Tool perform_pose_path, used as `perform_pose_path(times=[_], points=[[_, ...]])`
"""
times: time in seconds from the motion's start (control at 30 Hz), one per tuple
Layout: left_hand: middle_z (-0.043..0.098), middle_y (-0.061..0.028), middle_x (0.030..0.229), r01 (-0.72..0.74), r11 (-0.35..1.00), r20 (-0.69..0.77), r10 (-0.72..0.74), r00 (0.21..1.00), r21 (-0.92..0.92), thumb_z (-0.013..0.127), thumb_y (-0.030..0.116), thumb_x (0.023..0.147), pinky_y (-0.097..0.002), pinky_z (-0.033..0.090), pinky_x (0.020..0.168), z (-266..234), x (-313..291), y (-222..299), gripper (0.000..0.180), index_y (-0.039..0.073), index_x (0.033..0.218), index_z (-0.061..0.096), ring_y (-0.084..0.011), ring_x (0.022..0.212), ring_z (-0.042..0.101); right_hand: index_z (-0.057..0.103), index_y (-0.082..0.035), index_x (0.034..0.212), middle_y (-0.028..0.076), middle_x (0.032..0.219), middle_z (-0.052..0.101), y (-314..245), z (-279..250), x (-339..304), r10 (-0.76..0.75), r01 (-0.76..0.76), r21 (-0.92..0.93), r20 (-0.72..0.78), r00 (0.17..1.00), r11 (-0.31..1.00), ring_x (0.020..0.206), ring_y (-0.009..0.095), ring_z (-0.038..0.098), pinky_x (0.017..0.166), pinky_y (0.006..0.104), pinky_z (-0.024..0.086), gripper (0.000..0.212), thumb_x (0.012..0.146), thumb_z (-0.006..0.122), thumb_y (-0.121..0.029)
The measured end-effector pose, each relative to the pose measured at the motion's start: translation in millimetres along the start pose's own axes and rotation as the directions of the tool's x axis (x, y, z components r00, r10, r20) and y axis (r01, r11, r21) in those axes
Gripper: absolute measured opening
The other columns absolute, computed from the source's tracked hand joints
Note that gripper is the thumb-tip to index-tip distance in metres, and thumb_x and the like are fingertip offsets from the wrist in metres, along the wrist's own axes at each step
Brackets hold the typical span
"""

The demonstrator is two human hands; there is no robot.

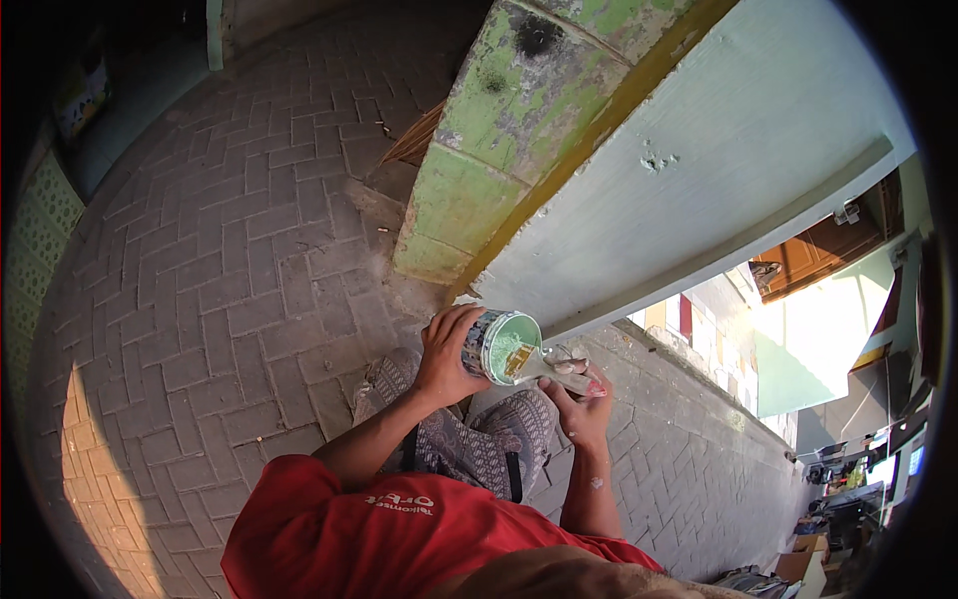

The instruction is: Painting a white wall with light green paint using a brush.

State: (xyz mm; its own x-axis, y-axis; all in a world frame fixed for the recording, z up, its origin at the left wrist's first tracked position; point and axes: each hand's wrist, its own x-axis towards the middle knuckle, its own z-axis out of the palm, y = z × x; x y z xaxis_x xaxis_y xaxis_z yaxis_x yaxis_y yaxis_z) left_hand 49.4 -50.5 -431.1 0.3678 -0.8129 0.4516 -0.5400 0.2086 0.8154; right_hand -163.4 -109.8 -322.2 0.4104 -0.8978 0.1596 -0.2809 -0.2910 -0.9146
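My left hand (445,351) is wrapped round a small paint can (529,327), which is tipped so its mouth faces right. Pale green paint coats the inside of the can. A paintbrush (544,371) is gripped in my right hand (583,409), its bristle end inside the mouth of the can. Some of the right fingers are hidden behind the handle. Both hands are in front of my knees, close to the lower corner of a pale mint wall (689,190). Light spots of paint show on my right forearm.
Left of the pale wall, a yellow-brown strip (559,195) borders a weathered green tiled wall section (489,160). Grey paving blocks (230,260) cover the ground. Thin brown sticks (414,138) lean by the green tiles. Several boxes (803,559) stand at the far lower right.
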Motion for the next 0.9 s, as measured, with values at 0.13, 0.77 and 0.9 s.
perform_pose_path(times=[0.13,0.77,0.9], points=[[0.05,-0.0149,0.148,-0.014,1.0,-0.028,0.015,1.0,0.028,0.097,0.021,0.051,-0.053,0.032,0.117,-5.0,6.6,-1.9,0.112,0.009,0.149,0.044,-0.0395,0.14,0.042,0.066,0.0,0.093,0.01,0.09,0.074,11.1,4.8,2.1,0.093,-0.079,0.165,-0.08,0.992,0.983,0.083,0.014,0.07,0.075,0.0287,0.056,0.022,0.085,0.086,-0.005],[0.052,-0.0177,0.145,-0.025,1.0,-0.002,0.025,1.0,-0.011,0.095,0.014,0.05,-0.0526,0.034,0.116,-11.6,19.0,15.5,0.112,0.006,0.149,0.043,-0.0406,0.137,0.044,0.07,-0.001,0.1,0.007,0.095,0.073,22.6,-0.6,-1.0,0.093,-0.068,0.337,-0.059,0.994,0.939,0.083,0.014,0.069,0.075,0.028,0.057,0.025,0.082,0.086,-0.003],[0.052,-0.0179,0.144,-0.054,0.999,0.004,0.054,0.999,-0.003,0.095,0.014,0.052,-0.052,0.034,0.117,-10.9,19.2,20.0,0.111,0.005,0.149,0.043,-0.0403,0.137,0.044,0.062,-0.001,0.102,0.014,0.096,0.07,25.4,4.4,-8.0,0.133,-0.036,0.578,-0.126,0.983,0.815,0.08,0.02,0.072,0.067,0.0368,0.065,0.026,0.089,0.082,-0.008]])
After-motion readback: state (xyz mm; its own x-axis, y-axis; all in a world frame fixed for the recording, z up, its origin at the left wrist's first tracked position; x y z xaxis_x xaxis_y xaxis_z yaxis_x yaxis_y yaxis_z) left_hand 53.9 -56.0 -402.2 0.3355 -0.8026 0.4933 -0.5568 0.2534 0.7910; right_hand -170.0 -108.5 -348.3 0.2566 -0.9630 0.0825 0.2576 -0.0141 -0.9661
